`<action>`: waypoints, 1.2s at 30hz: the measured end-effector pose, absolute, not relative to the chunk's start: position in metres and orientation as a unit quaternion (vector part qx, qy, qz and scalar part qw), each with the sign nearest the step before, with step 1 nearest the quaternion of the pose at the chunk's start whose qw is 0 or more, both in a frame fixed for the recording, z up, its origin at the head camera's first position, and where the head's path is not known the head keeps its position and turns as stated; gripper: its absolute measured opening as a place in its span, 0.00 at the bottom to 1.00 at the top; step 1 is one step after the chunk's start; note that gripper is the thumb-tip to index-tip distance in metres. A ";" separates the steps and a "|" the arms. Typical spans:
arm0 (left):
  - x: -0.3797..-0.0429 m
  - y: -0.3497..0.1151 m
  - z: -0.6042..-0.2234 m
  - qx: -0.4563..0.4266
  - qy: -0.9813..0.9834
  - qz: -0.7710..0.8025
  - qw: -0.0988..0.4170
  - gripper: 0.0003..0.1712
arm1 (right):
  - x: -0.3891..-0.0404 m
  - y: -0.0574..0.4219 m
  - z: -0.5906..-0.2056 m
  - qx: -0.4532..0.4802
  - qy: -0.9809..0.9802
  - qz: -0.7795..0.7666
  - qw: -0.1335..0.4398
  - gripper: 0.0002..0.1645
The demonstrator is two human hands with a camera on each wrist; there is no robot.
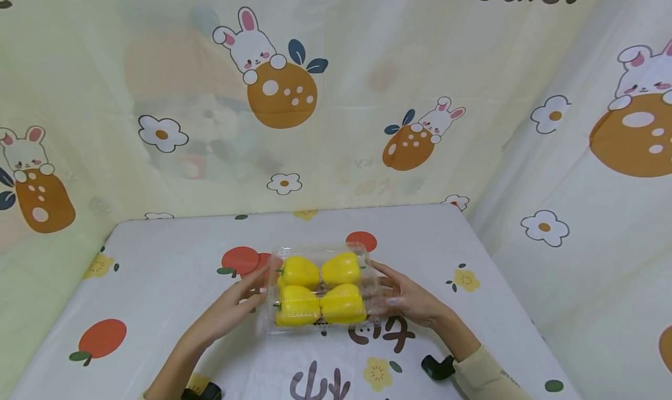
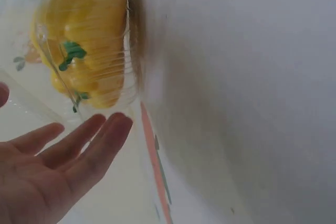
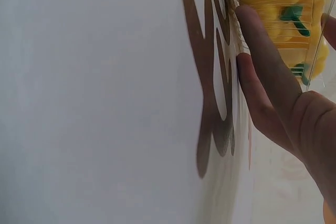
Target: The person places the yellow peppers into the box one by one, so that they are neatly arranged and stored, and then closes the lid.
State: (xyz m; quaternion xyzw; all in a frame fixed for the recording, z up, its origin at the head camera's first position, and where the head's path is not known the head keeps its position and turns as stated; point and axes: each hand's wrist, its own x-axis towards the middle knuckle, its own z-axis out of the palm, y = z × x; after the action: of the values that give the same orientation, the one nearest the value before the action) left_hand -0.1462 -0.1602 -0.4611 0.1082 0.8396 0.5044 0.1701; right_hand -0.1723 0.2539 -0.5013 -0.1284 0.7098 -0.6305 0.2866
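Note:
A clear plastic clamshell box lies on the tablecloth, holding several yellow bell peppers in two rows. Green stems show on the peppers through the ribbed side in the left wrist view. My left hand is at the box's left side, fingers loosely extended, their tips just off its edge. Along the right side, my right hand has its fingers stretched out, one fingertip right at the box's lower edge. The right thumb is at the lid side, partly cut off in the right wrist view.
A white tablecloth printed with fruit, flowers and brown lettering covers the table. Behind and to both sides hang curtains with rabbit and orange prints. Black wrist devices are worn at both wrists.

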 end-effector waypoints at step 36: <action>-0.126 -0.163 -0.472 0.076 0.802 0.507 0.305 0.17 | -0.160 0.271 -0.485 -0.162 0.738 -0.561 0.340 0.25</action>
State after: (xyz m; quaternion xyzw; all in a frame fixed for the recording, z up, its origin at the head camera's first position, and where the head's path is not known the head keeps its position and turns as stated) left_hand -0.1261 -0.1632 -0.4720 0.0765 0.8024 0.5075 0.3045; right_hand -0.1596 0.2706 -0.4854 -0.1619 0.7377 -0.5607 0.3395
